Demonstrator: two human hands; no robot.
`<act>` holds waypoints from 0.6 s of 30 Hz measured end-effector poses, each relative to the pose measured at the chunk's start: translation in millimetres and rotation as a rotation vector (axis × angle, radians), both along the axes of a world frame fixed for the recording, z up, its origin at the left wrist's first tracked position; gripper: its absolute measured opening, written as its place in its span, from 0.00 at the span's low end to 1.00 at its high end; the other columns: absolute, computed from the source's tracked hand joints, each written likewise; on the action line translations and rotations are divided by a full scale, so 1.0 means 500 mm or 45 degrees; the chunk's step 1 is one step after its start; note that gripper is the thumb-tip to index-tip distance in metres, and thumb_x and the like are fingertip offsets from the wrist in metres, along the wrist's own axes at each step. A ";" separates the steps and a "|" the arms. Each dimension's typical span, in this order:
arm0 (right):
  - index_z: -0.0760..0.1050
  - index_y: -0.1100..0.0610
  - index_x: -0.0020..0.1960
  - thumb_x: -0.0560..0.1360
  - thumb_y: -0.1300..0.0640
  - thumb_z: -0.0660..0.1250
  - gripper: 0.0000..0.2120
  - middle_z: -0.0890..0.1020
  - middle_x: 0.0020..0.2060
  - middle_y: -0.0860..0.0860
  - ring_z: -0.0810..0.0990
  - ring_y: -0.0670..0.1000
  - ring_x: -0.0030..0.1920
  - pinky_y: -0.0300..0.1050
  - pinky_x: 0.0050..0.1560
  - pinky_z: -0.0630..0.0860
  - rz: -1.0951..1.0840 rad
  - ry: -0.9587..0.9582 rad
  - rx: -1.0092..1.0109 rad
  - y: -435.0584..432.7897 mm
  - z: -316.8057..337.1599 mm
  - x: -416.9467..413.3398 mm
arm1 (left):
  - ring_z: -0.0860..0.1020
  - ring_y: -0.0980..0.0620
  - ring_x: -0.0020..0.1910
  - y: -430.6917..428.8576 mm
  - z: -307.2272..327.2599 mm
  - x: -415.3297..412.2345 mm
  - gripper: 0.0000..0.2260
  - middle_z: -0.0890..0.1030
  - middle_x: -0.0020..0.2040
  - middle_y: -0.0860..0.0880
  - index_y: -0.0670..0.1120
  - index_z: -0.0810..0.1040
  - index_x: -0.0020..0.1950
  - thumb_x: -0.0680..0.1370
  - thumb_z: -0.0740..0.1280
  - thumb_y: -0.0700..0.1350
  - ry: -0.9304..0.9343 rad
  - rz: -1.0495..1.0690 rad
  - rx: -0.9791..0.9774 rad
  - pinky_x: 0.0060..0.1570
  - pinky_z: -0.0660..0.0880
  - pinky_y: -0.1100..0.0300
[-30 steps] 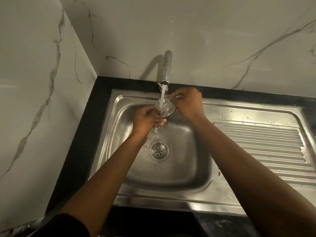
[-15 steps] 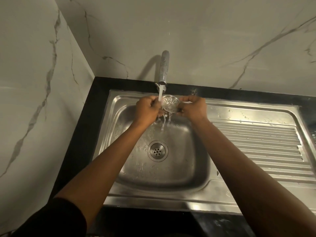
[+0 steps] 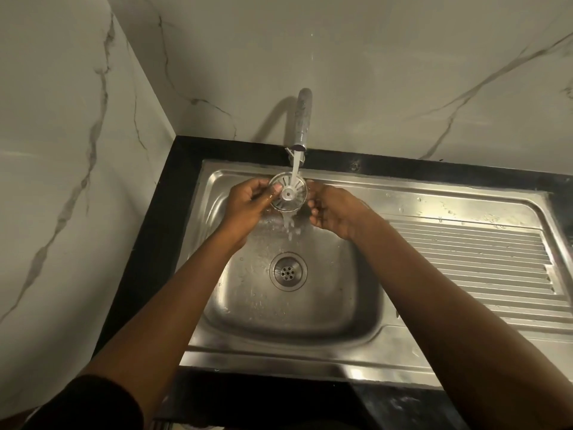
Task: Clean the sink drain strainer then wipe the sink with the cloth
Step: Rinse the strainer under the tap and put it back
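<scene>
A round metal drain strainer is held under the running stream from the tap, its slotted inside facing me. My left hand pinches its left rim, thumb lying across the edge. My right hand has its curled fingers on the right rim. Water runs through the strainer and falls into the steel sink. Below the hands lies the open drain with its small holes. No cloth is in view.
A ribbed steel drainboard extends to the right of the basin. A black counter edge frames the sink, and marble-patterned walls close in at the left and back.
The strainer has been turned so its inside faces me and sits centred under the stream. My right hand has moved from above the strainer down to its right side.
</scene>
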State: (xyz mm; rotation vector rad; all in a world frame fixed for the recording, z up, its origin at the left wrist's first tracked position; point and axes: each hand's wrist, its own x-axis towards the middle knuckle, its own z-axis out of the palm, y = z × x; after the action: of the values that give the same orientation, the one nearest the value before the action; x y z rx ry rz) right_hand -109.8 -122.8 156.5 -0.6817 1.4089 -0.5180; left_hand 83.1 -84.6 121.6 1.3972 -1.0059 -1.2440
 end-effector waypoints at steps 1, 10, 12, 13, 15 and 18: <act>0.79 0.55 0.46 0.81 0.46 0.69 0.13 0.77 0.33 0.49 0.74 0.46 0.32 0.42 0.35 0.78 -0.004 -0.012 -0.008 0.001 -0.003 0.002 | 0.87 0.44 0.50 0.003 -0.004 -0.001 0.10 0.88 0.49 0.44 0.41 0.84 0.56 0.79 0.73 0.47 0.092 0.039 0.055 0.49 0.84 0.47; 0.81 0.65 0.62 0.80 0.58 0.72 0.14 0.87 0.53 0.61 0.87 0.58 0.51 0.53 0.54 0.86 -0.055 -0.271 -0.163 0.009 0.005 -0.004 | 0.86 0.48 0.49 0.024 -0.010 -0.045 0.20 0.84 0.62 0.37 0.35 0.77 0.68 0.81 0.71 0.46 0.699 0.108 0.327 0.45 0.84 0.55; 0.81 0.67 0.61 0.80 0.59 0.73 0.14 0.87 0.53 0.62 0.87 0.61 0.52 0.56 0.54 0.85 -0.030 -0.231 -0.201 0.006 0.007 -0.010 | 0.86 0.48 0.49 0.022 -0.014 -0.051 0.19 0.85 0.61 0.38 0.36 0.78 0.68 0.82 0.69 0.47 0.699 0.105 0.356 0.47 0.85 0.54; 0.81 0.68 0.61 0.79 0.60 0.73 0.15 0.87 0.53 0.63 0.87 0.61 0.51 0.57 0.55 0.85 -0.021 -0.211 -0.217 0.004 0.007 -0.014 | 0.86 0.48 0.49 0.021 -0.016 -0.052 0.18 0.85 0.60 0.39 0.38 0.79 0.68 0.83 0.68 0.47 0.679 0.111 0.368 0.49 0.85 0.54; 0.82 0.68 0.58 0.79 0.60 0.74 0.13 0.87 0.51 0.63 0.87 0.61 0.49 0.58 0.55 0.85 -0.007 -0.179 -0.256 0.002 0.010 -0.022 | 0.86 0.47 0.51 0.017 -0.023 -0.050 0.15 0.86 0.58 0.40 0.40 0.81 0.65 0.83 0.68 0.47 0.586 0.150 0.392 0.54 0.84 0.51; 0.83 0.65 0.53 0.77 0.61 0.75 0.08 0.88 0.46 0.61 0.87 0.58 0.43 0.58 0.54 0.85 0.007 -0.080 -0.330 0.002 0.013 -0.030 | 0.86 0.45 0.51 0.013 -0.028 -0.035 0.11 0.87 0.54 0.40 0.40 0.84 0.60 0.80 0.72 0.44 0.443 0.263 0.416 0.55 0.83 0.52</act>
State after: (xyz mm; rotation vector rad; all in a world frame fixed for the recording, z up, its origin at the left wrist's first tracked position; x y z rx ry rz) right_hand -124.7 -121.6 162.8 -0.8692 1.2928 -0.7196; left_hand 65.4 -78.0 107.5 1.4216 -0.4223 -1.4746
